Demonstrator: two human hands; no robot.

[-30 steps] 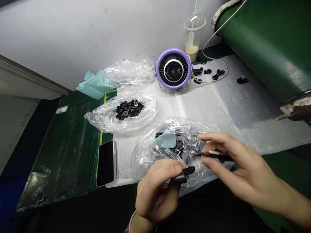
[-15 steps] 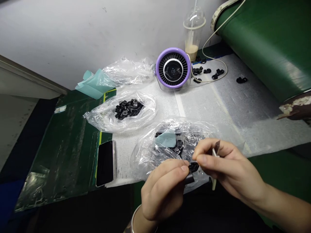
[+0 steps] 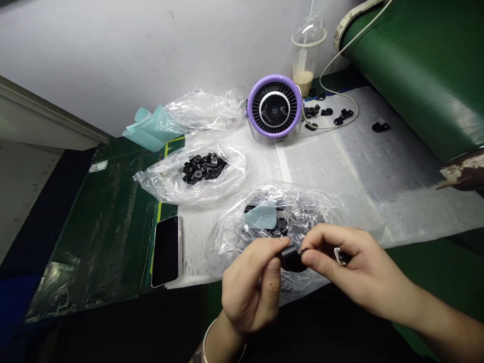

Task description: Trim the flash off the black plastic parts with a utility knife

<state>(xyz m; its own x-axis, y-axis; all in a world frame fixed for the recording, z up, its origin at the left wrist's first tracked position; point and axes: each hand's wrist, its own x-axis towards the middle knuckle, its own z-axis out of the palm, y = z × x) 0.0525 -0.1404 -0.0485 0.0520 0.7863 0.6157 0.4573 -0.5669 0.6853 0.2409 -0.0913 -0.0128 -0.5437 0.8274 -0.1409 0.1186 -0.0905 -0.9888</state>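
My left hand (image 3: 253, 282) is closed, pinching a small black plastic part (image 3: 290, 258) between thumb and fingers. My right hand (image 3: 351, 272) meets it from the other side, its thumb and forefinger closed at the right end of that part. Tucked in the curled fingers of the right hand is a slim pale tool (image 3: 340, 256); only a short length of it shows, and its tip is hidden. Just beyond both hands lies an open clear plastic bag (image 3: 230, 237) with black parts (image 3: 280, 227) and a light blue slip (image 3: 261, 216) inside.
Another clear bag (image 3: 159, 179) holds many black parts. A purple fan (image 3: 275, 133), a drink cup (image 3: 305, 60) and loose black parts (image 3: 342, 117) stand farther back. A phone (image 3: 166, 251) lies left; a green roller (image 3: 412, 65) borders the right. A cable (image 3: 321, 75) crosses behind.
The black part has been turned in my left hand, showing its smooth rounded side. My right hand has rotated, and the tool's dark blade-like end no longer shows. The view has shifted slightly.
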